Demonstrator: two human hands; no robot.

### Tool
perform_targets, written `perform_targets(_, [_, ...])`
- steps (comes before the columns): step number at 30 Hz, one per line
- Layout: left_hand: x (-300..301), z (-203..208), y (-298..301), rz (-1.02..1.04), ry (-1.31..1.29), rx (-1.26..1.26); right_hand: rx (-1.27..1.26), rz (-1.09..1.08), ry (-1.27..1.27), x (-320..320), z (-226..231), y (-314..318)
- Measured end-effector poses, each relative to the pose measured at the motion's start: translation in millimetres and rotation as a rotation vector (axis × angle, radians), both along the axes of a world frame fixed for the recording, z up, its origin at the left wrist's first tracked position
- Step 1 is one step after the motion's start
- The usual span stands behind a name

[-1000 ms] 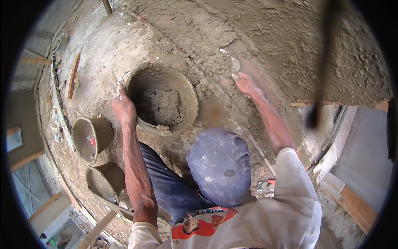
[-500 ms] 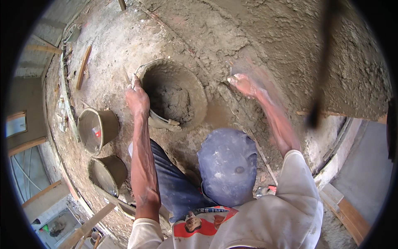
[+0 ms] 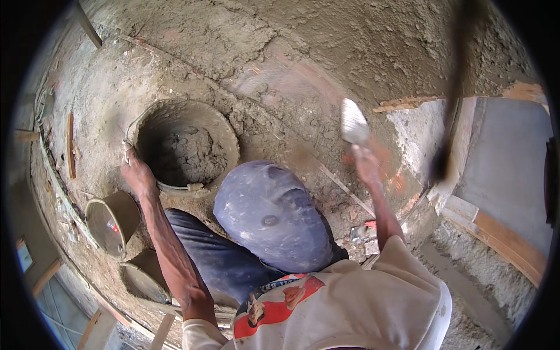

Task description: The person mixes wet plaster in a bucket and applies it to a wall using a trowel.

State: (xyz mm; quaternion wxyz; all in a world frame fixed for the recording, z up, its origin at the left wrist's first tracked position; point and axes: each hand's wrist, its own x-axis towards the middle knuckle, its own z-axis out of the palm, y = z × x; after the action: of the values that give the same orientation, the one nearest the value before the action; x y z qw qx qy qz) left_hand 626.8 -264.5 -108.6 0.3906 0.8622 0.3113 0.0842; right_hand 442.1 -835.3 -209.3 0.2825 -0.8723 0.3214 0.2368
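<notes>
My right hand [image 3: 366, 166] is closed round a trowel [image 3: 353, 121], its pale metal blade pointing away from me and smeared by motion. The blade is over a patch of rough ground beside wet mortar [image 3: 385, 52]. At the left, my left hand [image 3: 140, 175] grips the wire handle [image 3: 133, 124] of a large mortar-coated bucket [image 3: 232, 149]. A thin shape by the left fingertips is too blurred to name. Inside the bucket lies a lumpy grey heap of mortar [image 3: 192, 154]. My bent knee in dusty blue trousers is just nearer than the bucket.
Two smaller buckets, one [image 3: 125, 216] behind the other [image 3: 153, 265], stand near my left forearm. A wooden strip [image 3: 71, 146] lies at far left. A thin batten [image 3: 344, 186] and a red-tipped item [image 3: 371, 224] lie near my right arm. A dark blurred strip [image 3: 452, 116] hangs at right.
The view has shifted, so the bucket and my left hand appear farther left. My right hand has swung right and nearer to me, and the trowel blade now shows plainly.
</notes>
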Motion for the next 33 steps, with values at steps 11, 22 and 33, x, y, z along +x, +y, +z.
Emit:
perform_targets(11, [7.9, 5.1, -23.9, -0.017, -0.027, 0.233, 0.075, 0.336, -0.054, 67.1, -69.5, 48.5])
perform_targets(22, [10.8, 16.1, -29.7, 0.000, 0.083, 0.259, 0.281, 0.576, 0.088, 217.7, 37.8, 124.8])
perform_targets(33, [5.8, 2.5, -13.5, -0.067, -0.050, 0.088, 0.429, 0.805, -0.550, 102.1, 91.4, 191.9])
